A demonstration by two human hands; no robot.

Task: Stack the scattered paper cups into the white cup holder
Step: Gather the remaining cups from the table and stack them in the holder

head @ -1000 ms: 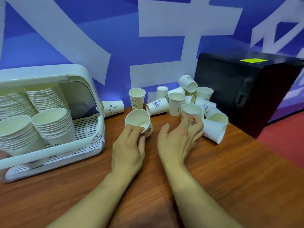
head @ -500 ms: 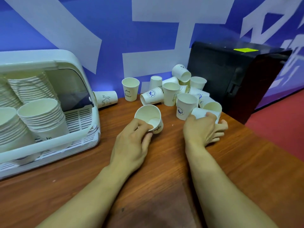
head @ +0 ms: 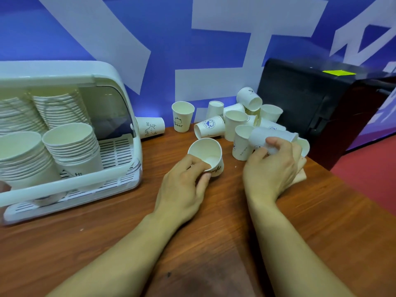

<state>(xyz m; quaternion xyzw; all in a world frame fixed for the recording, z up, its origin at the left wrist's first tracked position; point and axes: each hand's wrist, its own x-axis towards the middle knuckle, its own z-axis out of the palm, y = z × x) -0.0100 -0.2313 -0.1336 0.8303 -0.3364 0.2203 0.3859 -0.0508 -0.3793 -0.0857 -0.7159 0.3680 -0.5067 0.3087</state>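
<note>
Well, the white cup holder (head: 120, 179) sits left on the tabletop (head: 214, 232), already crowded with stacks. Left hand (head: 182, 189) grips a tilted cup (head: 206, 153); right hand (head: 272, 168) clasps a sideways cup (head: 272, 136). Best nest them together first, mouths aligned.

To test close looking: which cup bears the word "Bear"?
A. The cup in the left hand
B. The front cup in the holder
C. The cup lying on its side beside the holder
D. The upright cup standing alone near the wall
D: the upright cup by the wall shows "Bear" under a small drawing; the lying cup reads "Hi".
</note>
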